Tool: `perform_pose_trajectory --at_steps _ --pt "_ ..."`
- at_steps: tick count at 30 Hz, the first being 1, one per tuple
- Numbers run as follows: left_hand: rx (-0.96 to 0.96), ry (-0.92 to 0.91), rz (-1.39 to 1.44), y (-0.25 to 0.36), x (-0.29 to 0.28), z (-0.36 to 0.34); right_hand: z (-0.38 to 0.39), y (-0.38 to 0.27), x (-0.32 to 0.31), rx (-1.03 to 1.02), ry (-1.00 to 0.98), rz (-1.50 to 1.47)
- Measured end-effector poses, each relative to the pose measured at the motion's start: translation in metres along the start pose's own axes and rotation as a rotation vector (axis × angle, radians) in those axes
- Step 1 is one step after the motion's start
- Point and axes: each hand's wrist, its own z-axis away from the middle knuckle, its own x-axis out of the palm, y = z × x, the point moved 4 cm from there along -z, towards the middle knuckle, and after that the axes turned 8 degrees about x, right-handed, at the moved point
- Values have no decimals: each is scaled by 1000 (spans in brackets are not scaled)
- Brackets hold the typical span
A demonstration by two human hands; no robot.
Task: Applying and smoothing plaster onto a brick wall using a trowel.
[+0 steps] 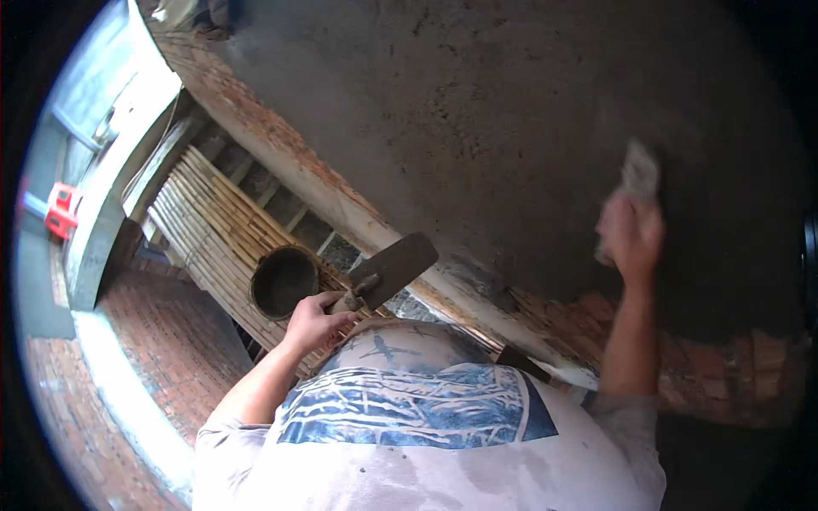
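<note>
My left hand grips the handle of a rectangular metal trowel, held low in front of my body, beside a dark round bucket on bamboo poles. My right hand is closed on a pale grey flat tool, blurred, at the dark grey plastered wall; whether it is a float or a trowel I cannot tell.
A bamboo-pole platform runs along the wall's foot, with exposed brick at the plaster's edge. At the left are a red plastic item, concrete ledges and a brick surface lower down.
</note>
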Motion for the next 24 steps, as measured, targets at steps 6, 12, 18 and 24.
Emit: perform_pose_trajectory --at_steps 6,12,18,24 --pt "-13 124 138 -3 17 15 -80 36 181 -153 -265 465" --pt "-61 218 81 -72 30 29 -47 230 278 -50 -583 765" --pt "-110 277 182 -109 -4 66 76 220 118 334 -639 1056" --pt "-71 240 213 -107 -19 31 101 197 -21 533 -492 1213"
